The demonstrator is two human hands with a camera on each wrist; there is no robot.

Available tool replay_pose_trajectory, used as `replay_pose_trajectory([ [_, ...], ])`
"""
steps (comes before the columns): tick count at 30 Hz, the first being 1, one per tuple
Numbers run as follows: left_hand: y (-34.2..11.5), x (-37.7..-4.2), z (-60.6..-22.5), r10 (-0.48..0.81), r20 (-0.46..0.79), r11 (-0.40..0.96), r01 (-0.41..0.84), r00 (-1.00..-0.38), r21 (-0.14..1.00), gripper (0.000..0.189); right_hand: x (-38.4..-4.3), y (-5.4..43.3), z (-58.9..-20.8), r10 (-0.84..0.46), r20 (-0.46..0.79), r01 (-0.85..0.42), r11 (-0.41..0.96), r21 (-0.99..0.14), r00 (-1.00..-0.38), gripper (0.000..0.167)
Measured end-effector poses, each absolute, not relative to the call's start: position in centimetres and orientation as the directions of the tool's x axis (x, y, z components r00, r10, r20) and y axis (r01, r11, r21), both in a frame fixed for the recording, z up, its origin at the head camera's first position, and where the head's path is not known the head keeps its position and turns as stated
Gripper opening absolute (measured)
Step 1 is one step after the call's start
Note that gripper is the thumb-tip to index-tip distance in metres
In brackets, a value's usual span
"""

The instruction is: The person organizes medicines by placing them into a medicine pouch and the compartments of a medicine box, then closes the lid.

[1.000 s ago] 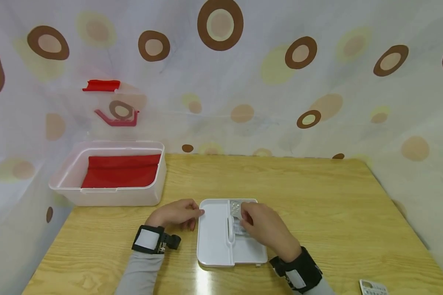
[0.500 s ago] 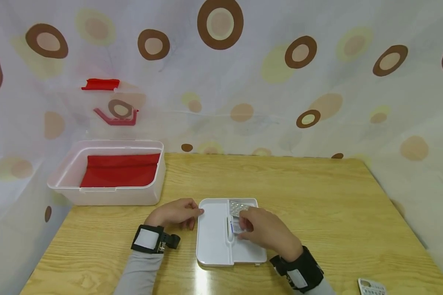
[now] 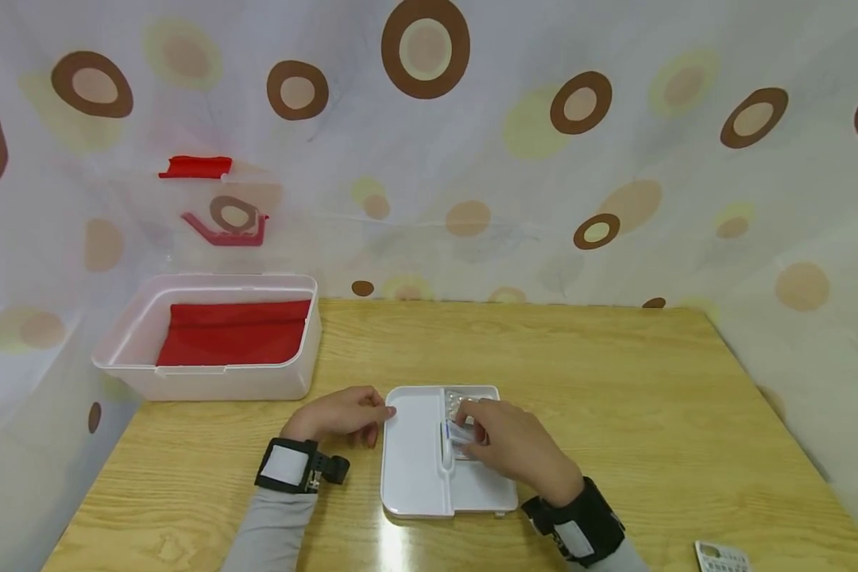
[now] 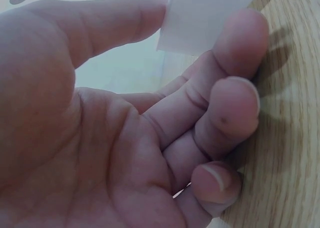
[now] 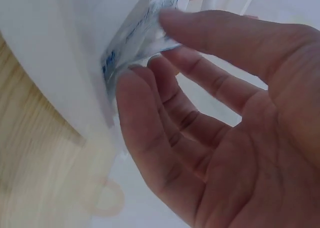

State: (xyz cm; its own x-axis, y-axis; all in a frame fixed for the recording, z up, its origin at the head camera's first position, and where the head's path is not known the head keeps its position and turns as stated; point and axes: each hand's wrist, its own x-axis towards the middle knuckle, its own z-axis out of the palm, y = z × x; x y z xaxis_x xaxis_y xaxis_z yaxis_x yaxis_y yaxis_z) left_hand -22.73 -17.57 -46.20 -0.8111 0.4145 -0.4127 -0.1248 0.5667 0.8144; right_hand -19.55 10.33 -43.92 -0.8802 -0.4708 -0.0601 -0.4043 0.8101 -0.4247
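A flat white plastic case with a raised divider lies on the table. My left hand holds its left edge, thumb on top and fingers curled beside it. The left wrist view shows the case's pale edge between thumb and index finger. Over the right compartment, my right hand pinches a silvery blister pack, tilted up. Its foil with blue print shows between thumb and fingers in the right wrist view. Another blister pack lies in the compartment's far end, partly hidden by the right hand.
A translucent white bin with a red lining stands at the back left. At the front right lies a small pale card with a cut-out, cut off by the frame. A patterned curtain hangs behind the wooden table.
The right hand now pinches the blister pack and has tilted it up; it lay flatter in the compartment a second ago. The left hand stays at the case's edge.
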Motion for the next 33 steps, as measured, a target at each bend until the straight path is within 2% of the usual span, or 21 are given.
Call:
replay_pose_trajectory([
  [10, -17.6, -22.8, -46.2, 0.412, -0.409, 0.573, -0.117, -0.815, 0.811, 0.025, -19.1, 10.2, -43.9, -0.414, -0.109, -0.355, 0.868, -0.348, -0.904, 0.027],
  [19, -17.6, -22.9, -46.4, 0.413, -0.410, 0.568, -0.121, -0.814, 0.814, 0.026, -19.0, 10.3, -43.8, -0.433, -0.119, -0.373, 0.862, -0.342, -0.893, 0.031],
  [33, -17.7, -22.9, -46.6, 0.419, -0.405, 0.569, -0.112, -0.813, 0.815, 0.026, -18.8, 10.9, -42.7, -0.451, -0.090, -0.392, 0.843, -0.368, -0.888, 0.024],
])
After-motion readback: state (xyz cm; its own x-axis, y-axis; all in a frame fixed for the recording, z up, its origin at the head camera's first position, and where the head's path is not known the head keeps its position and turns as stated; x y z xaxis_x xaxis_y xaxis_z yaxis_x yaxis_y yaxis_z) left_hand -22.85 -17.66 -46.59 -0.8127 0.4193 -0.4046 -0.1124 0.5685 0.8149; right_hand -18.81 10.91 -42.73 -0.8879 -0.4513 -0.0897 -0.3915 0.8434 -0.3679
